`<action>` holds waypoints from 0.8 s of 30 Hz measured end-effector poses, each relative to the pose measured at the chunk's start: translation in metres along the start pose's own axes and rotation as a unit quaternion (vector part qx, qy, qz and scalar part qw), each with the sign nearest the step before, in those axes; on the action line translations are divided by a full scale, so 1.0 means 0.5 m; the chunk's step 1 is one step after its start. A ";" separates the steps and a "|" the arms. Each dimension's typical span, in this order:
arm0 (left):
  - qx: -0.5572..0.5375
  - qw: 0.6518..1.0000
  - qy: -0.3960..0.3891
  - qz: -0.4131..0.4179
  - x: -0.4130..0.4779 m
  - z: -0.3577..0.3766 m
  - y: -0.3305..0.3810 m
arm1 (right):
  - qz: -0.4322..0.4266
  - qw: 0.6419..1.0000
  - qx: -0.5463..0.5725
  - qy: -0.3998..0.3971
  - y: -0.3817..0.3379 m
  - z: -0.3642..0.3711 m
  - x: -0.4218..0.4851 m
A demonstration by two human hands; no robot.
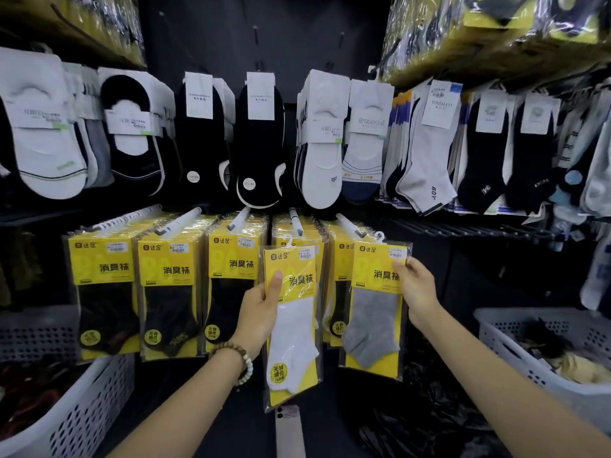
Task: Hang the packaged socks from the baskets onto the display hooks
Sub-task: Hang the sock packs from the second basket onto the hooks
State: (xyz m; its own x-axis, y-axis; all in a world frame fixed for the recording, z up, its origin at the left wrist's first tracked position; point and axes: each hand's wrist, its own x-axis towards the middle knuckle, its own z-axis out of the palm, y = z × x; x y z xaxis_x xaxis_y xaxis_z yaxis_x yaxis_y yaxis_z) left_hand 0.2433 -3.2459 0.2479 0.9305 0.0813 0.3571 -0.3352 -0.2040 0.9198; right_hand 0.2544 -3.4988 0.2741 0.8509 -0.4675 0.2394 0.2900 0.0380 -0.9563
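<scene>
Head view. Both hands were raised before the lower rail.

The left hand point(261, 312) gripped the white pack point(294, 325) at its left edge, with the thumb across the yellow card and the fingers out of sight behind. The pack hung upright. Its clear hanger point(288, 241) stood just below and in front of the centre hook point(296, 223) and was not yet threaded.

The right hand point(418, 289) pinched the grey pack point(373, 319) at its upper right edge, thumb on the front. The top of this pack sat to the right of the next hook point(347, 223), and it too was unhung.

Five hooks carried hung packs point(172, 292) in dense yellow rows. The left basket point(82, 391) and right basket point(515, 342) stood on either side, with stock visible in both.

Risks, as judged:
- Each pack was held by one hand at one edge. The film looked slick, so a pack could swing or slip as it is lifted and end up on the floor.
- The hangers were small and the hook tips pointed towards the camera. A slight tilt would make a hanger miss or ride over its tip.
- The hooks already looked crowded. Forcing another pack on could push the front ones off.
- Threading both packs at once divides attention, so one hanger may catch only partly and fall on release.
- The colours differed between packs, so one could go on the wrong hook.
</scene>
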 end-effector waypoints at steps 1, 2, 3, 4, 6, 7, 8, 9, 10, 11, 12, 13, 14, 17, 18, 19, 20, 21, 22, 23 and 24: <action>-0.001 1.000 -0.002 -0.002 0.002 0.000 -0.003 | -0.009 1.000 -0.009 -0.013 -0.003 0.002 0.011; -0.003 1.000 -0.006 -0.002 0.005 0.002 -0.008 | -0.016 0.999 -0.019 -0.031 -0.004 0.006 0.021; -0.005 1.000 -0.014 -0.002 0.006 0.003 -0.010 | -0.022 0.998 -0.032 -0.051 -0.003 0.012 0.030; -0.008 1.000 -0.024 -0.006 0.009 0.005 -0.013 | -0.026 0.996 -0.047 -0.068 -0.002 0.019 0.037; -0.013 0.999 -0.031 -0.007 0.012 0.009 -0.016 | -0.026 0.994 -0.068 -0.085 0.005 0.034 0.050; -0.012 0.999 -0.029 -0.006 0.013 0.011 -0.015 | -0.022 0.994 -0.069 -0.083 0.011 0.041 0.055; -0.008 1.000 -0.030 -0.006 0.015 0.014 -0.016 | -0.015 0.995 -0.063 -0.074 0.018 0.046 0.060; -0.007 0.999 -0.034 -0.005 0.015 0.016 -0.015 | -0.005 0.997 -0.055 -0.055 0.025 0.050 0.063; -0.009 0.999 -0.040 -0.005 0.017 0.019 -0.015 | 0.002 0.998 -0.052 -0.025 0.033 0.051 0.066; -0.012 0.999 -0.045 -0.004 0.016 0.021 -0.016 | 0.007 0.998 -0.060 0.014 0.041 0.051 0.066; -0.017 0.999 -0.049 -0.007 0.016 0.024 -0.015 | 0.010 0.995 -0.079 0.053 0.047 0.049 0.065; -0.025 0.998 -0.051 -0.006 0.016 0.025 -0.014 | 0.008 0.991 -0.100 0.084 0.052 0.047 0.060; -0.033 0.998 -0.055 -0.003 0.016 0.027 -0.014 | 0.000 0.988 -0.114 0.102 0.055 0.046 0.052; -0.038 0.993 -0.108 -0.004 0.009 0.034 -0.019 | -0.031 0.994 -0.087 0.053 0.047 0.046 0.019; -0.028 0.991 -0.129 -0.010 0.006 0.037 -0.022 | -0.032 0.997 -0.071 0.004 0.037 0.049 0.006; -0.023 0.989 -0.147 -0.015 0.000 0.042 -0.021 | -0.029 0.996 -0.064 -0.057 0.025 0.052 -0.007; -0.023 0.987 -0.161 -0.017 -0.005 0.048 -0.020 | -0.030 0.990 -0.070 -0.116 0.013 0.056 -0.020; -0.023 0.985 -0.173 -0.018 -0.011 0.054 -0.017 | -0.034 0.982 -0.076 -0.167 0.001 0.060 -0.031; -0.021 0.983 -0.183 -0.018 -0.014 0.060 -0.014 | -0.040 0.975 -0.081 -0.203 -0.009 0.064 -0.040; -0.020 0.981 -0.193 -0.015 -0.017 0.064 -0.009 | -0.046 0.970 -0.083 -0.223 -0.018 0.067 -0.047; -0.024 0.979 -0.200 -0.011 -0.020 0.068 -0.003 | -0.053 0.967 -0.085 -0.232 -0.024 0.069 -0.050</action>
State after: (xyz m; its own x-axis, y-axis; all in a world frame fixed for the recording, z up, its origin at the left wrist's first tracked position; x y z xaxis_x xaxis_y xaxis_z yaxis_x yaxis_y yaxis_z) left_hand 0.2397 -3.2797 0.2374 0.9176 -0.3063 0.2533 -0.3121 -0.1605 0.9364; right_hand 0.2447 -3.4571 0.2851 0.9368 -0.0116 0.3498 0.3441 -0.1521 -0.9265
